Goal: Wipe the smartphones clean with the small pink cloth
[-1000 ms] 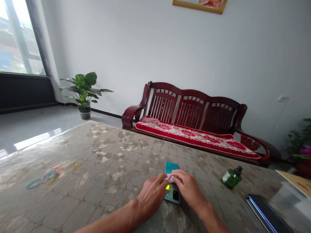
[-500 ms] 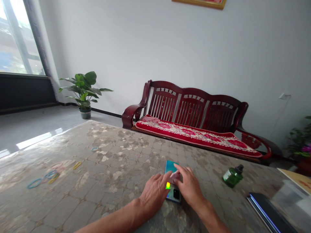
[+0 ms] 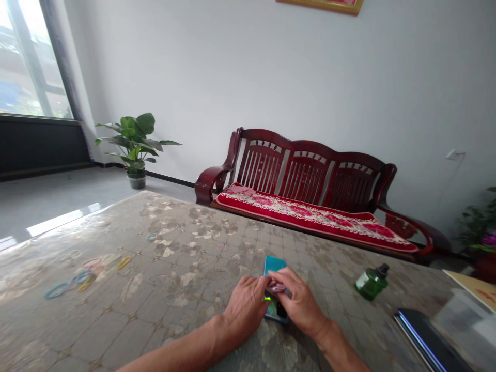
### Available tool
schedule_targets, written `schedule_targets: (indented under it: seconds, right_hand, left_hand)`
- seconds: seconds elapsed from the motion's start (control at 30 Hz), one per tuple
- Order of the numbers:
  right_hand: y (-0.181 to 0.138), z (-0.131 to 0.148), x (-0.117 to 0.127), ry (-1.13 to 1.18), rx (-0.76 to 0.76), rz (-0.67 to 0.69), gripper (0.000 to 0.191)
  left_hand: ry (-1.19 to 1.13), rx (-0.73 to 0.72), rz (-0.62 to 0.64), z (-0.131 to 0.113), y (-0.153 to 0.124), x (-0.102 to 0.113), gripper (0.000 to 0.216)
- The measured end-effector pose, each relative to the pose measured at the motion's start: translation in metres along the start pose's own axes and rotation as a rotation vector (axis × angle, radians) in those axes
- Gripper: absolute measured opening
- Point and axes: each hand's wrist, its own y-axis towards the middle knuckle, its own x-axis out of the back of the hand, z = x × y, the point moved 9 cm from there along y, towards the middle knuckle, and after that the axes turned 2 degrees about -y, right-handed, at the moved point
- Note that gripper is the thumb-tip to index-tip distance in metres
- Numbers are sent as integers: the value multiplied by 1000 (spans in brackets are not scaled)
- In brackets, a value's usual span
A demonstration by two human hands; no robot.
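Note:
A teal phone (image 3: 273, 264) lies back-up on the patterned table (image 3: 174, 279), its camera end toward me. My left hand (image 3: 246, 306) rests on the phone's left edge, fingers curled against it. Pinched in the fingers of my right hand (image 3: 298, 305) is a small pink cloth (image 3: 278, 288), pressed onto the middle of the phone. Both hands cover the phone's near half.
A green bottle (image 3: 370, 282) lies on its side to the right. Several coloured rubber bands (image 3: 79, 279) are scattered at the left. A dark flat device (image 3: 430, 338) sits at the right edge. Behind the table stand a red wooden bench (image 3: 310, 201) and a potted plant (image 3: 134, 144).
My right hand slid the pink cloth back and forth over the phone, out toward the far end, then back to the middle. The left hand stayed at the phone's edge.

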Motion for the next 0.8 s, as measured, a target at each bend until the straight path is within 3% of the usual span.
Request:
schedule_targets:
  seconds: [0.2, 0.33, 0.47, 0.8]
  right_hand:
    - [0, -8, -4, 101, -76, -26, 44]
    - [1, -10, -9, 115, -92, 19, 48]
    - [5, -13, -12, 128, -117, 64, 57]
    - [8, -34, -19, 213, -287, 7, 64]
  left_hand:
    - [-18, 3, -61, -5, 3, 11, 10]
    - [16, 61, -78, -3, 5, 16, 21]
    - [23, 77, -121, -2, 3, 22, 17]
    - [31, 114, -92, 5, 15, 14, 20]
